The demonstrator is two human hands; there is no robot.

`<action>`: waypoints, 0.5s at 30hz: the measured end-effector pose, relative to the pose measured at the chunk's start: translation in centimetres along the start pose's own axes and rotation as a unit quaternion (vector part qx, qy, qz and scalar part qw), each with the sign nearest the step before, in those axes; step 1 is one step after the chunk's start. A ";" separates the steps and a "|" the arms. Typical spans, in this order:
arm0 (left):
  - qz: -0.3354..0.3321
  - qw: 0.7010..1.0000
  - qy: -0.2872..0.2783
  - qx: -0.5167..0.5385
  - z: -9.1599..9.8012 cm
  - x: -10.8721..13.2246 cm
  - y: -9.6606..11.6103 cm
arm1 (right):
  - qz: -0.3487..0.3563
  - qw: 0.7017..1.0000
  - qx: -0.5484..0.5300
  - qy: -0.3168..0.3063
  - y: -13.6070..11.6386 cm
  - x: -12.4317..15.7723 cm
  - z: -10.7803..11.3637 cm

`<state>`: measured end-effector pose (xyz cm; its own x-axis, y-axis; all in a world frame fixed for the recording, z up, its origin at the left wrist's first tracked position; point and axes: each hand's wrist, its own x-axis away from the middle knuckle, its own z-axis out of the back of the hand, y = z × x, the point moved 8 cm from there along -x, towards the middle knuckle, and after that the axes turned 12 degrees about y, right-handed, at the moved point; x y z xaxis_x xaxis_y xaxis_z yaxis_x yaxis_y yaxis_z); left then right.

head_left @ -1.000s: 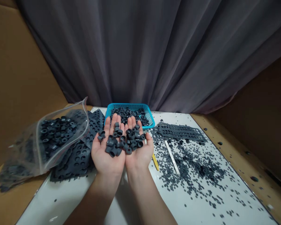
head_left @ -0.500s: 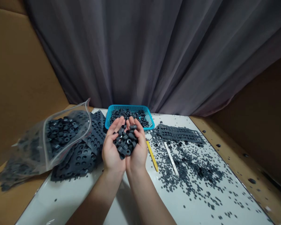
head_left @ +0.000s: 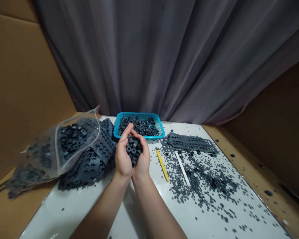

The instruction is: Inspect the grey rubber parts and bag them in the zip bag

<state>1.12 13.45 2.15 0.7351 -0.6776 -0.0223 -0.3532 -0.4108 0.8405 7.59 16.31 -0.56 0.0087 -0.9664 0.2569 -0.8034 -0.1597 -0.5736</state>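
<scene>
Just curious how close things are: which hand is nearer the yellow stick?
The right hand is nearer, just left of the yellow stick without touching it. The left hand, cupping dark rings with the right, lies farther away.

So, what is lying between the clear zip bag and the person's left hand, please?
Dark grey perforated sheets lie there, between the zip bag and the left hand, as the head view shows.

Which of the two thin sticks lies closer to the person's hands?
The yellow stick, just right of the right hand, which cups dark rings with the left hand. The white strip lies farther right, among scattered dark bits.
</scene>
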 end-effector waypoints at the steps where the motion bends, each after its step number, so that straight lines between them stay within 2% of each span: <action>1: 0.019 1.000 0.013 0.012 0.0 0.0 -0.2 | -0.029 0.999 -0.029 0.015 0.4 0.0 0.1; 4: 0.069 0.996 0.049 0.031 0.2 0.0 -0.8 | -0.102 0.988 -0.100 0.055 1.4 -0.1 0.4; 7: 0.071 0.994 0.066 0.050 0.4 -0.1 -0.9 | -0.142 0.976 -0.136 0.090 2.0 -0.3 0.9; 11: 0.055 0.994 0.074 0.052 0.9 -0.5 -1.4 | -0.160 0.967 -0.154 0.124 2.5 -0.8 1.8; 15: 0.069 0.992 0.093 0.043 1.5 -1.0 -2.4 | -0.156 0.968 -0.139 0.137 2.7 -1.1 2.3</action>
<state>0.38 14.20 -0.70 0.7675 -0.6098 0.1977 -0.5004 -0.3771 0.7793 6.79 16.49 -4.18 0.1498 -0.7837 0.6029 -0.9166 -0.3386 -0.2124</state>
